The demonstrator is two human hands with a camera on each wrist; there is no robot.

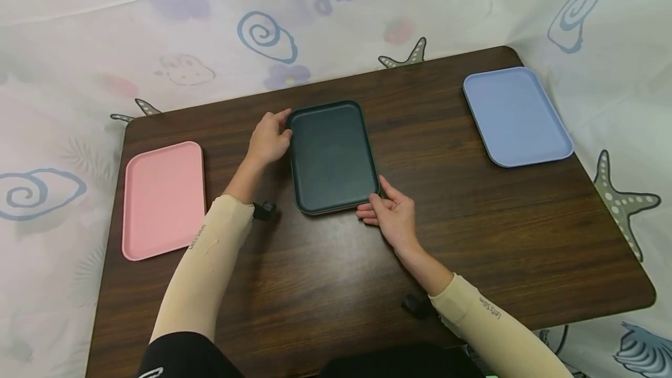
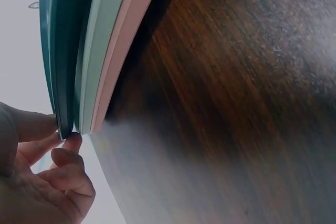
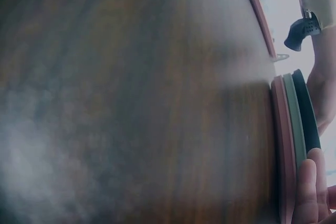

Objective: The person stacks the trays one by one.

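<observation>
A dark green tray (image 1: 333, 159) tops a small stack in the middle of the table. Under it, the left wrist view shows the edges of a light green tray (image 2: 101, 51) and a pink tray (image 2: 122, 40) lying lowest. At the far left corner my left hand (image 1: 268, 140) pinches the dark green rim, thumb above and fingertips below. My right hand (image 1: 395, 217) holds the near right corner, its thumb on the rim and fingers along the side. In the right wrist view, its fingertips (image 3: 306, 182) overlap the edges of the stack.
Another pink tray (image 1: 165, 200) lies at the table's left side, partly behind my left sleeve. A blue tray (image 1: 517, 115) lies at the far right, its corner at the table (image 1: 472, 238) edge. A patterned cloth (image 1: 336, 22) hangs behind the table and along its sides.
</observation>
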